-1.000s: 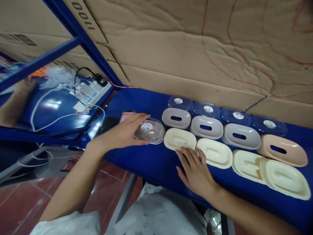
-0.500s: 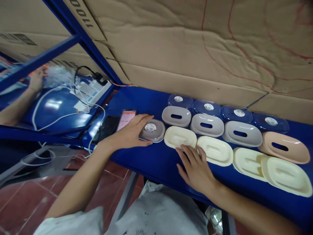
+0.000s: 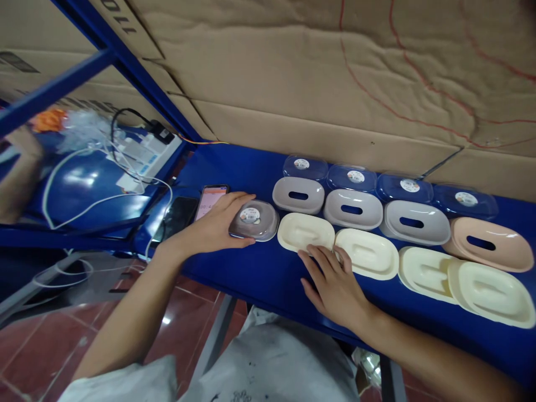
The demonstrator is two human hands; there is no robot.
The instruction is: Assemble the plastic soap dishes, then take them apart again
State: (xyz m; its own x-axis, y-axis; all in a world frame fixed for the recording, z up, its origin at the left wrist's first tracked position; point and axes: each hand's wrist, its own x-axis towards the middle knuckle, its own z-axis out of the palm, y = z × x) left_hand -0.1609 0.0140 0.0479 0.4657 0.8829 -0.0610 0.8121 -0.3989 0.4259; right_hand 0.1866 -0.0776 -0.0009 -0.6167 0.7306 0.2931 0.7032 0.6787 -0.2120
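My left hand curves around the left end of a lidded soap box, fingers on its far side and thumb on its near side. The box has a clear lid with a round label. My right hand lies with fingers apart, fingertips at the near edges of two cream inner trays, the leftmost tray and its neighbour. Farther right, another cream tray overlaps the one beside it. Behind them stand grey soap box bases and a peach base, each with an oval slot.
Clear labelled lids line the back of the blue table, against a cardboard wall. Left are a lit phone, a dark phone, and a power strip with cables. Another person's hand is beyond the blue frame.
The soap box and my left hand have shifted slightly left, away from the cream trays. My right hand stays in place. The other person's hand has moved left.
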